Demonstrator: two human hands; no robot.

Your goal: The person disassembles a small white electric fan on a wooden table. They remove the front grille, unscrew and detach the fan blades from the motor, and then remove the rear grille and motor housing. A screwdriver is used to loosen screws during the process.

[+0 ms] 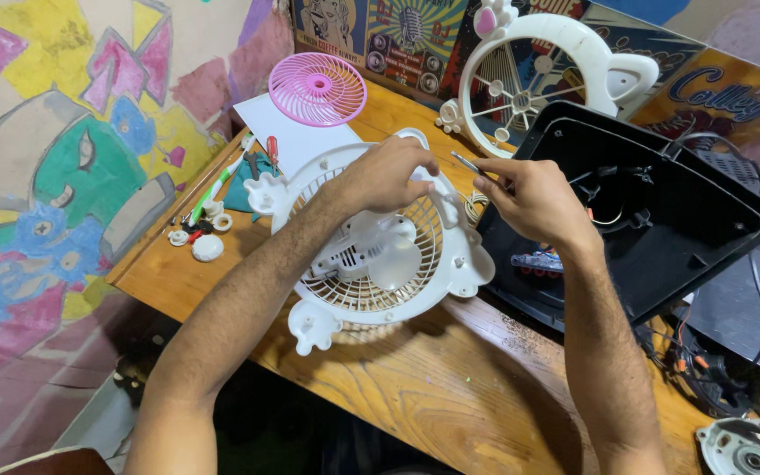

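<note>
- Over at the left edge of the worn wooden workbench [450, 387], small white plastic caps and knobs [201, 233] lie loose beside a green-handled tool [213, 186] and a red-handled screwdriver [272, 149]; they sit near the drop, so a nudge from an elbow could, I judge, send them to the floor.
- Further back, a pink round plastic fan blade [317, 88] rests on a white sheet of paper [296, 132], well apart from the hands and out of harm for now.
- Centre stage, the white round plastic fan grille housing [380, 255] lies flat on the bench with its pale motor block [354, 251] showing through the ribs. The left hand [384, 176] is clamped over the top rim, fingers curled around it. If that hold loosens, the housing could skid or tip.
- Just right of it, the right hand [534, 198] pinches a thin metal tool [465, 163], tip pointing at the rim near the left fingers. A slip here could jab those fingers or snap a thin rib.
- On the right, a black plastic casing [661, 202] lies open with loose wires [604, 211] inside; the right forearm hovers just above, and a snag could tug them.
- Leaning at the back wall, a white front fan guard [529, 75] stands on edge and could topple if bumped.
</note>
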